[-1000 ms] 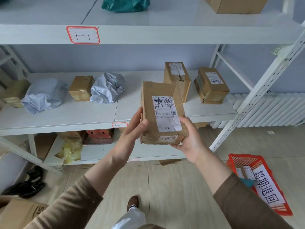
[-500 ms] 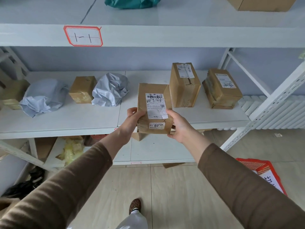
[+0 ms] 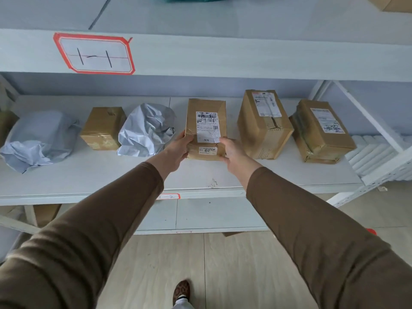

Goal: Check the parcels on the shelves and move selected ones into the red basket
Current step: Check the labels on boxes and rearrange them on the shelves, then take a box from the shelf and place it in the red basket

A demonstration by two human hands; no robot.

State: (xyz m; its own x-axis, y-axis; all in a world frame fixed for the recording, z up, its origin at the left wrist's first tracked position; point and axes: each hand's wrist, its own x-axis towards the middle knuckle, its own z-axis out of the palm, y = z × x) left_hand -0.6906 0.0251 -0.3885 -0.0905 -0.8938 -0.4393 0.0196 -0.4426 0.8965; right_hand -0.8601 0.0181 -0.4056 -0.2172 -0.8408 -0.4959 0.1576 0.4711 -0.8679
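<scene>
A brown paper parcel (image 3: 206, 108) with a white shipping label stands on the middle shelf (image 3: 89, 175), between a crumpled grey bag (image 3: 145, 130) and a tall cardboard box (image 3: 263, 128). My left hand (image 3: 178, 150) grips its lower left side. My right hand (image 3: 233, 152) grips its lower right side. Of the red basket only a small red corner (image 3: 371, 231) shows at the right, behind my right sleeve.
On the same shelf lie another grey bag (image 3: 38, 139), a small taped box (image 3: 102, 128) and a taped box (image 3: 323, 132) at the far right. The upper shelf edge (image 3: 223, 56) with a red-framed tag overhangs. A white slanted upright (image 3: 379, 175) stands right. A radiator sits behind it.
Both hands have carried the parcel forward from in front of my chest onto the middle shelf, into the gap beside the tall box. The view has tilted up, and the red basket has almost left the frame.
</scene>
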